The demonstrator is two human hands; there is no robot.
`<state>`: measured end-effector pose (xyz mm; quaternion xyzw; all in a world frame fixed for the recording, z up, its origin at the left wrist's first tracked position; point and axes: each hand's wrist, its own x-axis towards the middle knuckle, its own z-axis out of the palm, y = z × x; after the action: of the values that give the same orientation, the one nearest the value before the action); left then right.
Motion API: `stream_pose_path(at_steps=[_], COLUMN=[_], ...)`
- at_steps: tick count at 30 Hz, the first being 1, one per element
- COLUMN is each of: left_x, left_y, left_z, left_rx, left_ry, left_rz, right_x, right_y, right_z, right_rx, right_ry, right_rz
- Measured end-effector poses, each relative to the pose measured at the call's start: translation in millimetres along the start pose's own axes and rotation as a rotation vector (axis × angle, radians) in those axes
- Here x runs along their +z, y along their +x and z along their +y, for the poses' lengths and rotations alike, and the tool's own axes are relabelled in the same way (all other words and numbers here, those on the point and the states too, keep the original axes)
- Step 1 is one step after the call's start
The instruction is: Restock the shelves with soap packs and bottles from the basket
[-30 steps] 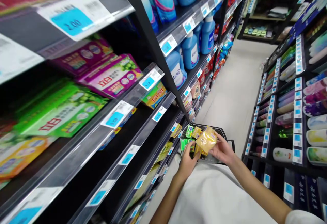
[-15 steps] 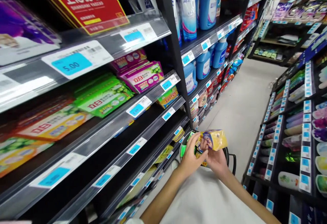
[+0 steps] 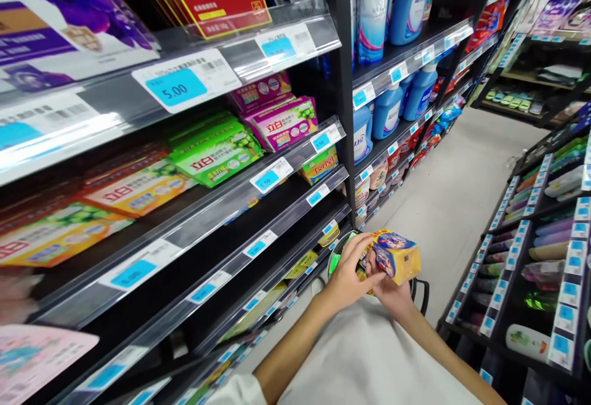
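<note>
My right grip (image 3: 392, 292) grasps the yellow OMO pack (image 3: 396, 255) from below; I can't tell whether my left grip (image 3: 349, 274), alongside, clasps it. I'd squeeze lightly.

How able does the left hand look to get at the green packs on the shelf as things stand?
Probably yes, though the left hand would first have to leave the yellow OMO pack; nothing visible blocks the front of the green packs.
</note>
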<state>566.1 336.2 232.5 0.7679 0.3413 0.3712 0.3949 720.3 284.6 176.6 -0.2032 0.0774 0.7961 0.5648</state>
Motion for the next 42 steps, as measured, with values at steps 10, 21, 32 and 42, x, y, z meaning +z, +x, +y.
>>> stream_pose_path(at_steps=[10, 21, 32, 42], left_x=[-5.9, -17.1, -25.1, -8.4], left_y=[-5, 2, -3, -2], left_z=[12, 14, -7, -1], left_rx=[0.032, 0.121, 0.330, -0.388], left_ry=[0.005, 0.125, 0.345, -0.625], left_rz=[-0.045, -0.099, -0.051, 0.357], right_x=[-7, 2, 52, 57], right_y=[6, 3, 2, -5], right_z=[2, -4, -27, -39], right_rx=[0.021, 0.043, -0.091, -0.175], right_ry=[0.123, -0.155, -0.660, -1.169], right_rz=[0.044, 0.000, 0.037, 0.010])
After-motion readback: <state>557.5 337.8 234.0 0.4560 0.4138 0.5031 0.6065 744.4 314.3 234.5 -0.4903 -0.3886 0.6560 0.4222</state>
